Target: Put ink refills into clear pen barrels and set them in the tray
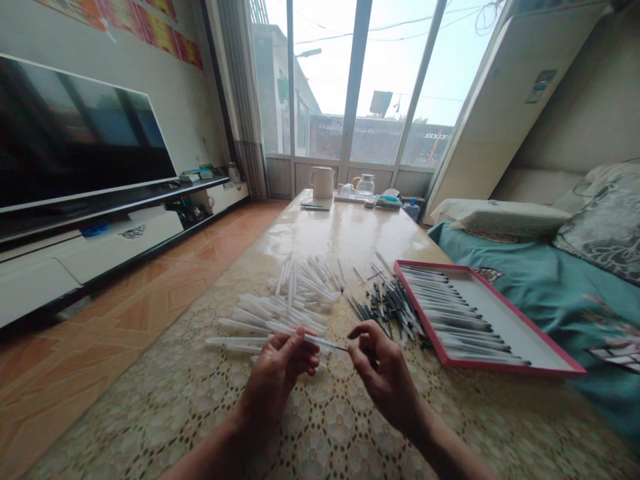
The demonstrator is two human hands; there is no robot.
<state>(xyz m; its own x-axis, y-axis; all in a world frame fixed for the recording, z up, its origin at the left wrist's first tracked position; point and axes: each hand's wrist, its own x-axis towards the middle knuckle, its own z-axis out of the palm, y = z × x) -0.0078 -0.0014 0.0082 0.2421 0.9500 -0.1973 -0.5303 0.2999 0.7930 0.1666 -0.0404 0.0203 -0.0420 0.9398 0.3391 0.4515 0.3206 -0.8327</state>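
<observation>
Between thumb and fingers, my left hand [286, 360] grips a translucent white pen barrel [316, 340] that points to the right. A thin dark pen refill [340, 347] sticks out of the barrel's right end. My right hand [377, 365] is closed in a pinch at the tip of this refill; the exact contact is partly hidden by the fingers. Behind my left hand lies a loose heap of whitish pen barrels [265, 312]. Just beyond my right hand is a heap of dark refills and black-tipped pen parts [393, 303].
A shallow red-rimmed box [507, 370] at the right holds a row of pens [463, 320]. A patterned cover [340, 427] lies over the table. At its far end stand a beige kettle [323, 182] and a glass jar [365, 185]. A sofa [525, 280] borders the right side.
</observation>
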